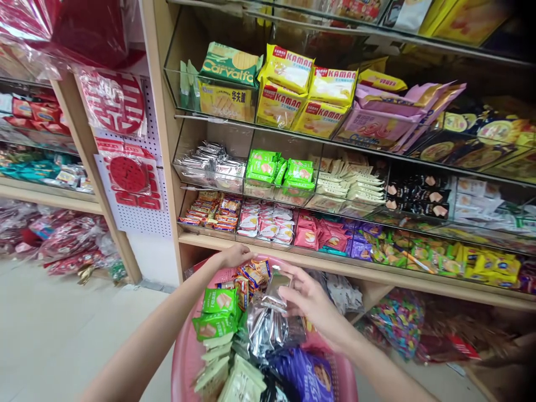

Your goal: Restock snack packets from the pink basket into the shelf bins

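A pink plastic basket point(181, 357) below me is filled with small snack packets. My left hand point(238, 256) is closed at the basket's far rim, its fingertips partly hidden. In my right hand point(307, 298) is a silver foil packet point(276, 290), held between thumb and fingers above other silver packets point(270, 330). Orange-and-blue packets point(255, 274) lie at the far side of the basket. Green wafer packets point(218, 307) are on the left, with pale green packets point(240, 382) nearer me. A purple packet point(305, 375) lies at the near right.
Shelves with clear bins stand in front, holding silver packets point(209, 164), green packets point(263, 166), pink packets point(307, 230) and yellow KAMAN packs point(288, 70). A wooden shelf edge point(218, 241) runs just beyond the basket. Bagged goods point(397, 318) sit under the shelf at right.
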Action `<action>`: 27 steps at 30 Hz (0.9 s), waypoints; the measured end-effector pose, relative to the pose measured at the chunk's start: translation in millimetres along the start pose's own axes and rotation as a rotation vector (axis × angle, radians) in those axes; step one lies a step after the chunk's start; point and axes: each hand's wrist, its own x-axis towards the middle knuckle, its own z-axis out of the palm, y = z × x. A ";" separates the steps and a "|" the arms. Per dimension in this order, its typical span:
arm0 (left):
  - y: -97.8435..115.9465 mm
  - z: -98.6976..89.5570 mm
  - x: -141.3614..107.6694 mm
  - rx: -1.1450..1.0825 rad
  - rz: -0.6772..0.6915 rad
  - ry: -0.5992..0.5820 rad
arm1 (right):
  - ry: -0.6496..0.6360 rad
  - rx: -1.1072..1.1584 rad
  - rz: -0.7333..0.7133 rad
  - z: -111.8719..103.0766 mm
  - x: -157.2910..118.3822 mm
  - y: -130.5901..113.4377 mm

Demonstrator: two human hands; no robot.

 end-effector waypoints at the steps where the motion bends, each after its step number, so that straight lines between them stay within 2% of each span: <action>1: -0.1 -0.2 -0.8 0.002 0.002 0.002 | -0.014 -0.038 -0.002 3.5 0.4 2.2; 6: -1.6 -1.1 -4.5 0.002 0.004 0.004 | -0.095 -0.210 -0.013 24.1 4.8 15.7; 9: -2.3 -1.3 -5.5 -0.009 0.001 0.011 | -0.101 -0.358 -0.057 33.0 6.0 20.0; 18: -0.5 -0.3 -4.6 -0.012 0.000 0.024 | -0.009 -0.915 -0.132 46.4 6.6 11.6; 27: -2.1 -0.6 -5.1 0.011 -0.023 0.027 | -0.033 -0.897 -0.111 48.7 15.4 15.0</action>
